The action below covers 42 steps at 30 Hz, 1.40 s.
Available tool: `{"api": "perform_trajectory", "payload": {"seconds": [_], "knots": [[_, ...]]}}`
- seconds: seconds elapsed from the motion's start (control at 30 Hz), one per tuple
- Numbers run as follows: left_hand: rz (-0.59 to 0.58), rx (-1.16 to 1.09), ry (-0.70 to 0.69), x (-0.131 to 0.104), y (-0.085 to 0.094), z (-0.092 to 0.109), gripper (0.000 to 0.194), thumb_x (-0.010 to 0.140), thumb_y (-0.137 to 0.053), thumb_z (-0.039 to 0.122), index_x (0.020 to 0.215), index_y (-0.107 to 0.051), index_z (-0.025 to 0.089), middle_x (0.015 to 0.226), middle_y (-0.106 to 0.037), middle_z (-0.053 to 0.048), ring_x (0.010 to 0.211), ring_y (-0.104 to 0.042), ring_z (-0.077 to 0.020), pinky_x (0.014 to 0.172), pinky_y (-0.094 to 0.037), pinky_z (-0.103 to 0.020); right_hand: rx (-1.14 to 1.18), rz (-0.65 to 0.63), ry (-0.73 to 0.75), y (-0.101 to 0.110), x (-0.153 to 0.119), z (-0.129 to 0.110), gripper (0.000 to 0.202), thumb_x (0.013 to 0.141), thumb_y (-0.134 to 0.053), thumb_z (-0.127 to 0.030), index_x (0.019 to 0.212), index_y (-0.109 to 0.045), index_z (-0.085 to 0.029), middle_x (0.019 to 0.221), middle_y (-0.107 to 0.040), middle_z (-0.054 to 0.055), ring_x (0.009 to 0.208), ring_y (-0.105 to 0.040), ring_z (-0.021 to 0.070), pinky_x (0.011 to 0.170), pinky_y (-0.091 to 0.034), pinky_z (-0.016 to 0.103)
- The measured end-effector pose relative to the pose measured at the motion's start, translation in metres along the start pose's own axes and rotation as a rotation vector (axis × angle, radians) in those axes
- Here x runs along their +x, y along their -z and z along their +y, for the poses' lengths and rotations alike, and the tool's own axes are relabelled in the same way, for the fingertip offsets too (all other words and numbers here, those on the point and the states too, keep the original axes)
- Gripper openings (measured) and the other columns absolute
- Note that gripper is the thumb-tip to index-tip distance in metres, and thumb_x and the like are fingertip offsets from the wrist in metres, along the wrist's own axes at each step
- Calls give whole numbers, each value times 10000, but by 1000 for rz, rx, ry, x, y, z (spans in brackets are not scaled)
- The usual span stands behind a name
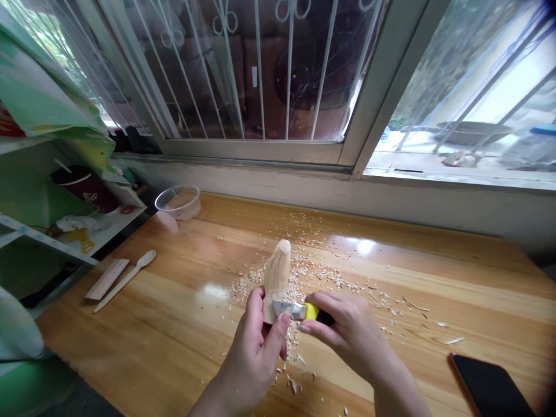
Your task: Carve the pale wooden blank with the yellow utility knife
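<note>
Above the near middle of a glossy, wood-grained tabletop (182, 324), a pale, elongated wooden piece with a rounded end (278, 269) was found in the grip of the left hand (256, 347). Fingers and thumb were closed about its lower part. Its long axis ran away from the person toward the window (260, 150), tilted slightly right, with the rounded end free beyond the grip. Contact between piece and table could not be determined.

The right hand (347, 321) was closed on a utility knife with a yellow-and-black handle and a metal blade (310, 311). The blade pointed left, crossing the piece's axis near its held end. This crossing was judged the governing relation: the left hand was nearer the piece, and its thumb lay just beside the blade. Whether thumb and metal touched could not be told.

Small, pale wood shavings (321, 272) lay around and beyond the piece. Open tabletop extended on both sides of the hands. At the left edge lay a pale wooden spoon (125, 281) and a flat, pale wooden strip (107, 279); a clear, round plastic tub (180, 202) stood at the far left corner. A black-screened phone (490, 385) lay near the right forearm, well apart from the blade.
</note>
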<state>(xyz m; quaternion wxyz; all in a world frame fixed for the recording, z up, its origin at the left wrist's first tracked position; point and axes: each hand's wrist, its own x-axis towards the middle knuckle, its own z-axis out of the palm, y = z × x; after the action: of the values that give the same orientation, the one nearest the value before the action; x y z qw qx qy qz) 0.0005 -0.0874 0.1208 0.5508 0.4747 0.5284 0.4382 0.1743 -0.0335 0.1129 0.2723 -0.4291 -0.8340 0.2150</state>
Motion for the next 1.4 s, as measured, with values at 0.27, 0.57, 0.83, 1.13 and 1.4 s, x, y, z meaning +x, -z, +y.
{"api": "perform_trajectory", "payload": {"seconds": [0.27,0.57,0.83,1.13,1.4], "knots": [[-45,48,-8,-1,-2,1,365,914,-405,463,1146,-347,186,688,-525,28,614,-538,-115,625,-444,-260,5,-41,-12,0,-2,5,490,835,-431,-658,690,-551,-206,595,-527,-13,528,-452,108,508,-297,246],[-31,21,7,2,-2,2,292,925,-396,436,1094,-365,199,702,-523,30,609,-516,-109,607,-438,-248,-22,-2,6,0,2,0,495,871,-390,-629,671,-543,-203,578,-528,-15,511,-450,98,491,-302,231],[12,98,20,3,-2,0,301,926,-371,449,1088,-349,196,651,-491,46,580,-493,-119,581,-419,-257,-88,9,-12,-4,2,1,472,878,-395,-609,686,-548,-207,585,-546,-6,505,-463,107,489,-307,241],[15,86,-26,6,-2,-2,293,923,-395,433,1095,-357,200,732,-536,10,686,-541,-142,659,-432,-279,-22,-60,-20,-3,2,-2,477,881,-386,-612,663,-519,-210,587,-542,-10,505,-470,102,489,-313,233],[94,79,-38,9,-5,-4,263,920,-380,463,962,-410,205,626,-492,43,531,-475,-114,523,-385,-254,-160,106,10,-10,3,-7,548,857,-338,-675,672,-537,-199,568,-557,3,473,-459,108,464,-295,241]]}}
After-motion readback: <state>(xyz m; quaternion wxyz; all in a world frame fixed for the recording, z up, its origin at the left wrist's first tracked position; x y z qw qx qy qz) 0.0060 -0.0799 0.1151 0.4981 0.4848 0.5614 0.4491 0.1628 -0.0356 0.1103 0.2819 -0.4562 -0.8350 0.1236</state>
